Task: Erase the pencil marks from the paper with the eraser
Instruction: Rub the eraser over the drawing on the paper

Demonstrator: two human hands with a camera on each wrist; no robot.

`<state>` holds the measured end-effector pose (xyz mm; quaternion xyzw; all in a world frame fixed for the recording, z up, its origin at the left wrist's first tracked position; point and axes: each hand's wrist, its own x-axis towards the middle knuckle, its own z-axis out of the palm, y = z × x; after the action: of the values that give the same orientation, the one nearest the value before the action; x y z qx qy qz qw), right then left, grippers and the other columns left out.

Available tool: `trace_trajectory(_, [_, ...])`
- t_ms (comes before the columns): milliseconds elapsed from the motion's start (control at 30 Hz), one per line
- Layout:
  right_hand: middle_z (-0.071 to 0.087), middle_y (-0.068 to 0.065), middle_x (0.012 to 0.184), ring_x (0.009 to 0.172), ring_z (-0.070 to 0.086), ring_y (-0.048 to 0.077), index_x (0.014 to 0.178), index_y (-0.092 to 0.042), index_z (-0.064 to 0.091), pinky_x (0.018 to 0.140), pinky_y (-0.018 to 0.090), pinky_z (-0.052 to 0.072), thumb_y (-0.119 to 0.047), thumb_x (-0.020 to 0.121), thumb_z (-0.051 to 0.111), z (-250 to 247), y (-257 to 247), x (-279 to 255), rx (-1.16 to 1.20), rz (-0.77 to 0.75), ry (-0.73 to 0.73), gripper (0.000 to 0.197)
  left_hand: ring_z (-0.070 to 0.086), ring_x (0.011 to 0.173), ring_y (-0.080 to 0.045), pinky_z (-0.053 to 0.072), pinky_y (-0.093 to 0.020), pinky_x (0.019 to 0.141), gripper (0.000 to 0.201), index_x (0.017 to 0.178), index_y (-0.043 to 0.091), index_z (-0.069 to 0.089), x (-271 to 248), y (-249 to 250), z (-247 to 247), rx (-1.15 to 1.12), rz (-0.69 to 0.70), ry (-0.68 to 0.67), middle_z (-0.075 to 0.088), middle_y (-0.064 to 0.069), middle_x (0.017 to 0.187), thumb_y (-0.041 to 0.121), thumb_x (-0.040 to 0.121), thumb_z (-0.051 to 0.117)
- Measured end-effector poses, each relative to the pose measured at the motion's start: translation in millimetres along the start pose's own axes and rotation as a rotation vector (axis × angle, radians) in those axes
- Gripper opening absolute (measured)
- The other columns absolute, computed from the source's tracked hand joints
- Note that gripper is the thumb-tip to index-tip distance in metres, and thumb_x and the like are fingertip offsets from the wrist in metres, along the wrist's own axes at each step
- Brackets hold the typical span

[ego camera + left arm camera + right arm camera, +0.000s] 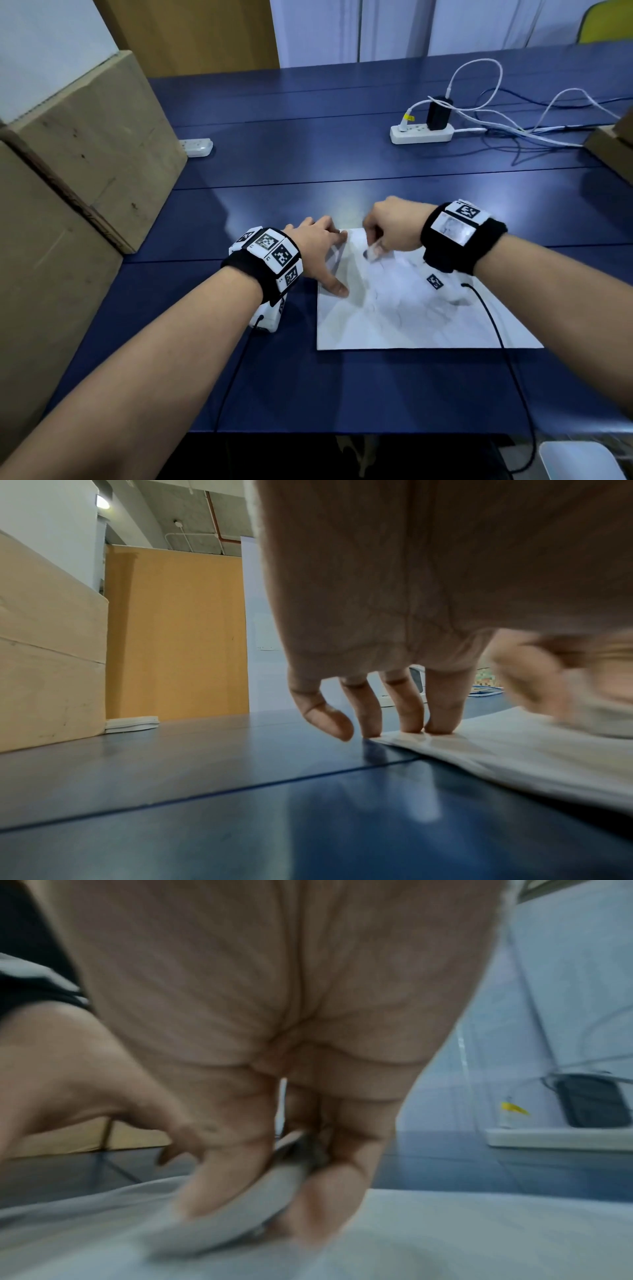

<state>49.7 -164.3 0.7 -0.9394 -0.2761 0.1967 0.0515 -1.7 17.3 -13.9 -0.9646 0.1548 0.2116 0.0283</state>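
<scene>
A white sheet of paper [411,318] with faint grey pencil marks lies on the blue table [308,164]. My left hand [318,253] presses the sheet's far left corner flat, straight fingertips [411,723] on the paper [531,758] and the thumb on its left edge. My right hand [390,229] pinches a whitish eraser [374,253] between thumb and fingers and holds it down on the paper near the far edge. In the right wrist view the eraser [240,1213] is blurred against the sheet [479,1231].
Large cardboard boxes [85,164] stand along the table's left side. A white power strip [423,133] with a black charger and tangled cables lies at the back right. A smaller white strip [197,147] sits beside the boxes. Another box [613,147] is at the right edge.
</scene>
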Motion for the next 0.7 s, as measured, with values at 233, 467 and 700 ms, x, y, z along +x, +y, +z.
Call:
trace_trajectory(233, [0.066, -0.005, 0.064, 0.064, 0.061, 0.016, 0.072, -0.019, 0.068, 0.064, 0.03, 0.052, -0.021, 0.075, 0.077, 2, 8, -3, 0.077, -0.019, 0.054, 0.009, 0.037, 0.122, -0.021, 0.039, -0.046, 0.102, 0.115, 0.151, 0.028, 0.031, -1, -1, 0, -0.011, 0.003, 0.009, 0.034, 0.007, 0.135, 0.079, 0.056, 0.073])
trace_trajectory(467, [0.065, -0.004, 0.068, 0.072, 0.063, 0.02, 0.075, -0.018, 0.068, 0.067, 0.032, 0.053, -0.027, 0.074, 0.077, 0, 5, 0, 0.012, -0.006, 0.056, 0.013, 0.037, 0.122, -0.022, 0.039, -0.046, 0.103, 0.115, 0.151, 0.029, 0.03, -2, 0, -1, -0.017, 0.002, 0.002, 0.034, 0.007, 0.135, 0.078, 0.056, 0.073])
trace_trajectory(700, [0.068, -0.001, 0.071, 0.061, 0.058, 0.013, 0.079, -0.016, 0.071, 0.065, 0.032, 0.052, -0.024, 0.076, 0.078, 2, 3, -13, 0.053, -0.065, -0.095, 0.011, 0.036, 0.122, -0.021, 0.039, -0.047, 0.103, 0.115, 0.15, 0.03, 0.032, -1, -1, 1, -0.027, 0.002, 0.008, 0.033, 0.009, 0.134, 0.08, 0.055, 0.073])
